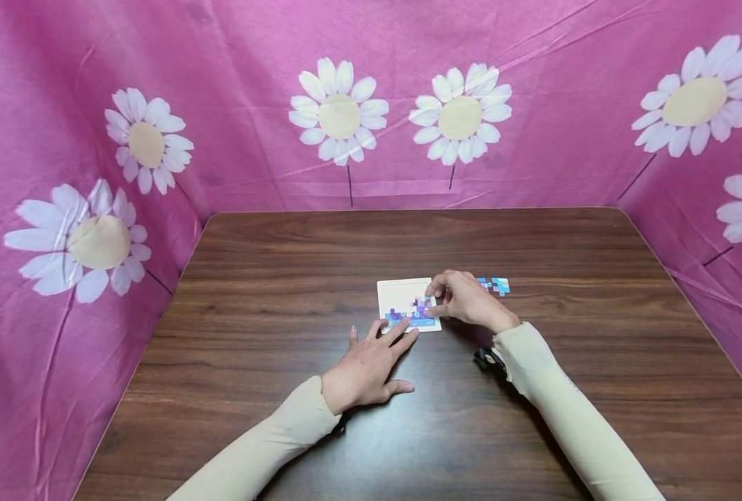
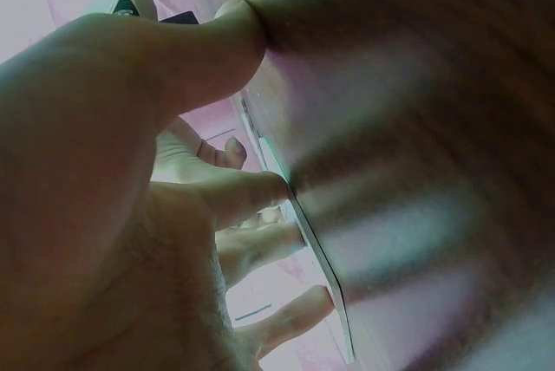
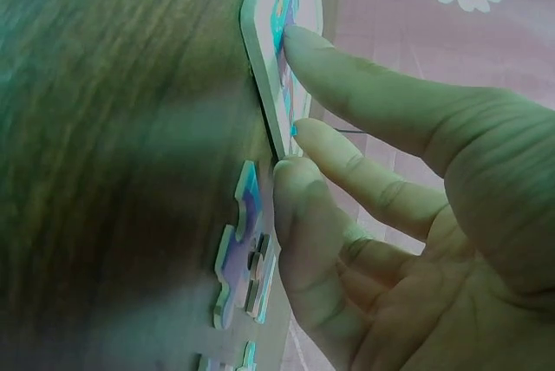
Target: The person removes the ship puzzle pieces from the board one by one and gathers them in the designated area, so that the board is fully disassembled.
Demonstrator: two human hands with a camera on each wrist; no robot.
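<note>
A square white puzzle board (image 1: 396, 291) lies on the table, its lower part filled with blue and purple jigsaw pieces (image 1: 402, 317). My left hand (image 1: 366, 365) spreads its fingers, with several fingertips resting on the board's near edge. In the left wrist view, fingertips (image 2: 316, 306) press along the board's rim (image 2: 323, 263). At the board's right side, my right hand (image 1: 468, 299) bends its thumb and forefinger around a small colourful puzzle piece (image 1: 429, 303). The right wrist view shows the thumb (image 3: 316, 55) on the filled part and another finger right at the board's corner.
Loose puzzle pieces (image 1: 500, 285) lie right of the board, partly behind my right hand; several show in the right wrist view, one of them a purple piece (image 3: 232, 258). The brown wooden table (image 1: 271, 278) meets a pink flowered curtain (image 1: 246, 125) at its back and sides.
</note>
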